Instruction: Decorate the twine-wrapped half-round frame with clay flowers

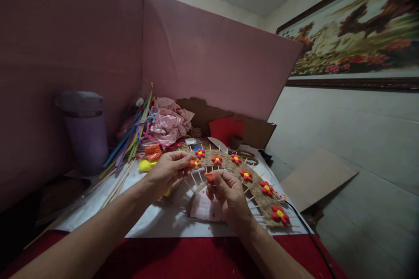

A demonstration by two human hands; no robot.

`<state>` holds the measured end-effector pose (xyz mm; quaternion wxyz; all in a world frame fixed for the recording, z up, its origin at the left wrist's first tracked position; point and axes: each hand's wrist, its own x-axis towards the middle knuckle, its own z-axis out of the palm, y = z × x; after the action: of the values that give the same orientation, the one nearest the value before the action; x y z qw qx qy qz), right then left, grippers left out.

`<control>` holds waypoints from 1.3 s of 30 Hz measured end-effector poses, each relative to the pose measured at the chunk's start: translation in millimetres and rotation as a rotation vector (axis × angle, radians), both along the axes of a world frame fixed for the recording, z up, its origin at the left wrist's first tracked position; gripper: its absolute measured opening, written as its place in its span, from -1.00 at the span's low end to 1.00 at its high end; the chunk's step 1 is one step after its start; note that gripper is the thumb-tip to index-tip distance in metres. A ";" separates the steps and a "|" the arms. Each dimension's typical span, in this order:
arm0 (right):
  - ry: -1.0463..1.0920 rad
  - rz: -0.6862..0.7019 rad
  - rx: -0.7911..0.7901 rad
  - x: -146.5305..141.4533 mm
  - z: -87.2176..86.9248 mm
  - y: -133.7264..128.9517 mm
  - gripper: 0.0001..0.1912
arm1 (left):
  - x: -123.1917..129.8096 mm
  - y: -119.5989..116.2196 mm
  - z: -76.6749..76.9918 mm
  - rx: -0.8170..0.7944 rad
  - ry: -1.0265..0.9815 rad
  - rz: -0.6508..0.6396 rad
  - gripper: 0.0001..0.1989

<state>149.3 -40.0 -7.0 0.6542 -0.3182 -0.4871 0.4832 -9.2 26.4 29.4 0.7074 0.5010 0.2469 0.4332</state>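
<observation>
Gently, the right hand (228, 192) should squeeze the small orange clay-like lump (210, 177) it pinches over the tan woven-fibre arch's (226, 158) opening, while the left hand (170, 168), fingertips narrowed at the arch's upper-left orange-petalled, yellow-centred flower (196, 164), grip unclear, avoids denting it.

Rough, twine-like arch (226, 162); smooth, matt flowers (245, 175).
</observation>
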 end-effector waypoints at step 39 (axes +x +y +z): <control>-0.766 -0.439 0.434 -4.5 -0.8 -11.0 -0.83 | 9.1 -16.5 -10.6 -0.014 0.196 -0.365 -0.48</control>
<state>144.8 -50.9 -7.8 0.5655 -0.4243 -0.7038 0.0694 -0.1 9.9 18.8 0.7501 0.5722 0.2231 0.2453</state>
